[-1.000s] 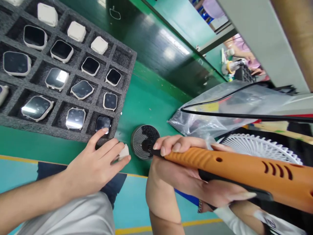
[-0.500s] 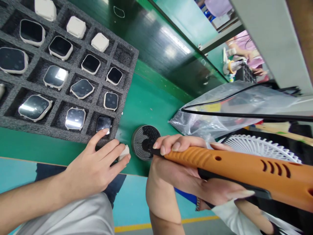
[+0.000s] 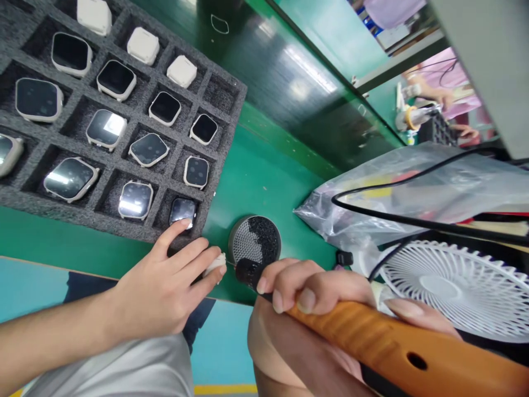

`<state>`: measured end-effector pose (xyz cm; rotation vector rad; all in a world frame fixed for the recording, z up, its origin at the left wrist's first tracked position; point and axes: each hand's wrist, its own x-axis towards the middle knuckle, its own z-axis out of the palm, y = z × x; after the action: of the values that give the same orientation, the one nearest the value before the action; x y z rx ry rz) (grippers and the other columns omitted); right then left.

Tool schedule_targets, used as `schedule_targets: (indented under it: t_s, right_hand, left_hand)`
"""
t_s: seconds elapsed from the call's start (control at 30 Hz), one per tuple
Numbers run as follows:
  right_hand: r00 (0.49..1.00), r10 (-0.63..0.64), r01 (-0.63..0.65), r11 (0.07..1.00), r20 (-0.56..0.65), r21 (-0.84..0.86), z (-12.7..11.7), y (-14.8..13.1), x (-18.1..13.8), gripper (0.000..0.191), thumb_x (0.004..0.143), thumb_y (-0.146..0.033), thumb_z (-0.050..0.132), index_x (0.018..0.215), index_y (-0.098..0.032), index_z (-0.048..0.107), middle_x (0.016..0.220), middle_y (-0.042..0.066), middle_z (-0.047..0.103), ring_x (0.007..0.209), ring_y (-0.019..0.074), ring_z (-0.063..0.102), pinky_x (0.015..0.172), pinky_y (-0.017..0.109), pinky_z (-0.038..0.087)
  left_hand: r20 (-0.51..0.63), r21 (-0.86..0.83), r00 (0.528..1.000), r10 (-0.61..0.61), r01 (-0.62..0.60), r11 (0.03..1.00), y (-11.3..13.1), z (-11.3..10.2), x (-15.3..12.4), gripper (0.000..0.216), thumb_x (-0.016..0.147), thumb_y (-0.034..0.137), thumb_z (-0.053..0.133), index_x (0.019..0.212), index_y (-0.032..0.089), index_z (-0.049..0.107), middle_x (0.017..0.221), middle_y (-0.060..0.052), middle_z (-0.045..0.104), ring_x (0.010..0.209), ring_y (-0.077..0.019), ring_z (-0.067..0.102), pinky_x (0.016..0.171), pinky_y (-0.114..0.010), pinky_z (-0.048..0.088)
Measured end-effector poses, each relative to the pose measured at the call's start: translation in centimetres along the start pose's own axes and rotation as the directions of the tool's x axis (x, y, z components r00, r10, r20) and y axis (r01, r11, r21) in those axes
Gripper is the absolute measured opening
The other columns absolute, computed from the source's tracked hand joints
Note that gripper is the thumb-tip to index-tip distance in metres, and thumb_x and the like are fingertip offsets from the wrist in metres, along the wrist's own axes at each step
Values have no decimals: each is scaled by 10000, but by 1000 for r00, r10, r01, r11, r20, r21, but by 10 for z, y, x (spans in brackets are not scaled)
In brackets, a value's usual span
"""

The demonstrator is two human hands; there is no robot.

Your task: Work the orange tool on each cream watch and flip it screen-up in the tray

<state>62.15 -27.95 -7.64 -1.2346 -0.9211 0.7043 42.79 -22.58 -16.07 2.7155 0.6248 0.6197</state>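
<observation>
My left hand (image 3: 161, 275) pinches a small white watch case (image 3: 215, 267) between its fingers, just off the tray's near corner; most of the case is hidden. Its index fingertip rests on a dark-screened watch (image 3: 182, 209) in the corner pocket of a grey foam tray (image 3: 88, 223). Wrapped round the orange grip of an electric screwdriver (image 3: 351, 325) is my right hand (image 3: 318, 289). The driver's black nose points left, with its thin bit at the edge of the white case; whether they touch I cannot tell. Behind it stands a round dish (image 3: 255, 242) with a perforated face and many tiny black pieces, apparently screws.
More watches (image 3: 111, 129) fill pockets of the tray, some face up, some white back up. A clear plastic bag (image 3: 397, 182), a black cable (image 3: 384, 218) and a white fan (image 3: 446, 286) crowd the right side. Beyond the bench a co-worker's hands (image 3: 438, 96) show.
The screwdriver has swung down and left, its nose moving from over the round dish to beside the white case. My left hand keeps its hold. The camera view has shifted slightly.
</observation>
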Motion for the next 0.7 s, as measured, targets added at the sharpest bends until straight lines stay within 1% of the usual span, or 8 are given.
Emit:
schedule_targets:
  t_s: [0.1,0.27,0.37,0.43,0.5,0.57,0.63,0.7]
  right_hand:
    - [999,-27,26,999,40,32,1,4,3,278,1004,-520,548,1191,-375,694,838,-23,671,657,192,648,619,454,589]
    - [998,-68,69,997,-9,35,3,12,6,345,973,-614,611,1187,-359,704,830,-24,659,641,184,622,571,436,590]
    - [996,-84,84,996,-41,20,5,13,5,350,985,-622,591,1176,-353,708,820,-20,653,618,188,604,550,441,581]
    - [996,-51,51,999,-74,-3,6,11,3,331,1032,-588,514,1177,-360,704,812,-15,653,624,198,616,566,453,582]
    - [998,-39,40,999,-48,2,7,9,2,298,1053,-524,472,1179,-374,697,804,-21,648,628,192,622,577,441,579]
    - [999,-50,50,999,-20,3,7,7,2,245,1026,-496,523,1166,-377,685,797,-31,627,625,178,602,586,422,565]
    - [999,-46,47,999,13,-24,3,6,2,240,980,-517,600,1175,-393,661,783,-33,597,642,182,587,605,421,555]
    - [996,22,-16,997,84,-76,-3,5,3,307,915,-587,679,1162,-406,652,802,-16,596,709,217,619,642,457,565]
  left_hand:
    - [-2,0,1000,1,-1,1000,0,0,0,359,966,200,606,1291,178,757,1402,-97,716,1278,-291,618,1367,-669,132]
    - [-5,3,1000,5,-5,1000,0,0,-2,366,960,202,612,1295,172,758,1404,-110,713,1289,-301,620,1365,-682,137]
    - [-6,1,1000,4,-4,1000,0,1,-2,366,963,209,616,1298,173,759,1410,-113,710,1299,-304,619,1368,-685,131]
    - [-8,-2,1000,3,-3,1000,0,1,-2,365,965,210,613,1298,171,757,1410,-112,709,1301,-303,618,1373,-679,119]
    - [-4,-5,1000,2,-2,1000,1,1,-1,368,963,209,613,1301,168,753,1413,-111,708,1300,-300,617,1376,-671,109]
    - [3,-3,1000,1,-1,1000,1,0,-1,373,961,207,617,1309,169,746,1418,-114,704,1304,-299,617,1376,-667,113]
    - [6,3,1000,-3,3,1000,1,0,-1,358,970,210,623,1305,175,746,1417,-115,704,1302,-295,621,1372,-667,129]
    - [-2,9,1000,-4,4,1000,0,0,-1,327,987,207,621,1284,179,752,1401,-111,711,1289,-286,632,1367,-668,155]
